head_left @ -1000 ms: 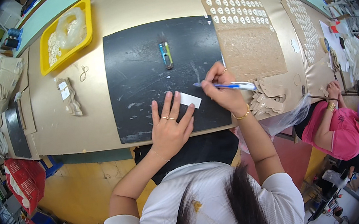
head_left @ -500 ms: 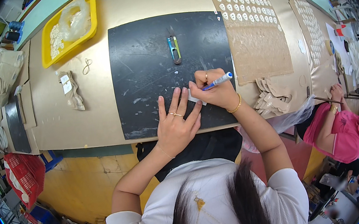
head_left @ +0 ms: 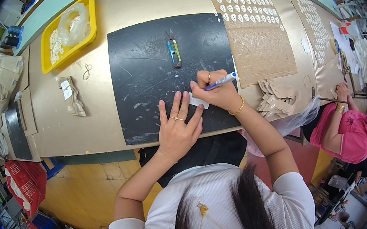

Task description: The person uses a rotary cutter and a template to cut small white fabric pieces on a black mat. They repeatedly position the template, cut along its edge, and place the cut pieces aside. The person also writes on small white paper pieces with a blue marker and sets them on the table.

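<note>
A small white slip of paper lies on the black mat. My right hand pinches a blue-and-white pen, its tip hidden behind the fingers over the slip. My left hand rests flat with fingers spread, fingertips against the slip's left side and lower edge. Farther up the mat lie thread snips with blue and yellow-green handles, and a tiny white scrap sits just below them.
A yellow tray with small white pieces and a plastic bag stands far left. Near it lies a tied beige bundle. Brown sheet with rows of white pieces and stacked beige cutouts are at right. A person in pink sits beyond.
The whole scene has shifted slightly left in view. The right hand has lifted or turned a little, so more of the white slip shows; the pen stays in its grip.
</note>
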`<action>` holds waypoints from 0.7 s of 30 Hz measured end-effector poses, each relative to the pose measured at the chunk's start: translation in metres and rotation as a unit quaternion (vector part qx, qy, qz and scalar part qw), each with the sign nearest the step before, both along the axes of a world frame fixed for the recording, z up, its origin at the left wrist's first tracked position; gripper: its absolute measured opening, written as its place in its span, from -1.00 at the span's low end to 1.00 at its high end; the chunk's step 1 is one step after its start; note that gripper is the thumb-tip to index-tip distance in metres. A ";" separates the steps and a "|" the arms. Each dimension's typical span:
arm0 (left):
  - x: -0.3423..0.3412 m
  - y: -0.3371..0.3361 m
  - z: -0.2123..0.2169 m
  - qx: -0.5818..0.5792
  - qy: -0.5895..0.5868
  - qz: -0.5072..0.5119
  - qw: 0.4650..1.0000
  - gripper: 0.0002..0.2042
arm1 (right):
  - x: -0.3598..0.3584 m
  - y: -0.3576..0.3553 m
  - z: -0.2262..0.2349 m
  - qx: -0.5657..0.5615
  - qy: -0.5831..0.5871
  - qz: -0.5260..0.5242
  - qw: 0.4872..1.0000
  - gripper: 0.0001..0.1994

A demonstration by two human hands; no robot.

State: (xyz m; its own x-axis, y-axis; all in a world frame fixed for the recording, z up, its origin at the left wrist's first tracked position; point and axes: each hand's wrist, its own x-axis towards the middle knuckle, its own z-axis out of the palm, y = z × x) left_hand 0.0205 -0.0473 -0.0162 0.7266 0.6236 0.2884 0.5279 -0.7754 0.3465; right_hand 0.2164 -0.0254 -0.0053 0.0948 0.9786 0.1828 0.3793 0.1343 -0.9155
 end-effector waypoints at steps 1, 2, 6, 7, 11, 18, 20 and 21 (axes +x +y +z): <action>0.000 0.000 0.000 0.001 -0.001 0.001 1.000 -0.62 | 0.000 0.001 0.000 0.011 -0.009 0.005 1.000 -0.62; 0.001 0.001 0.001 0.003 -0.002 0.001 1.000 -0.62 | 0.000 0.001 0.000 0.023 -0.018 0.009 1.000 -0.62; 0.001 -0.001 0.002 -0.020 -0.008 0.009 1.000 -0.61 | 0.005 -0.007 0.004 -0.008 -0.017 0.001 1.000 -0.65; 0.000 0.000 0.001 -0.018 -0.008 0.009 1.000 -0.61 | 0.006 -0.011 0.006 -0.010 -0.023 -0.015 1.000 -0.65; 0.002 0.000 0.002 -0.015 -0.009 0.009 1.000 -0.61 | 0.008 -0.016 0.005 0.012 -0.042 -0.027 0.999 -0.65; 0.001 -0.001 0.003 -0.025 -0.008 0.013 1.000 -0.64 | 0.008 -0.014 0.001 0.053 -0.075 -0.001 0.996 -0.65; 0.001 -0.001 0.003 -0.023 -0.008 0.014 1.000 -0.65 | 0.009 -0.014 0.003 0.034 -0.069 -0.009 0.997 -0.65; 0.001 -0.001 0.003 -0.021 -0.008 0.013 1.000 -0.66 | 0.008 -0.014 0.003 0.030 -0.063 -0.017 0.997 -0.66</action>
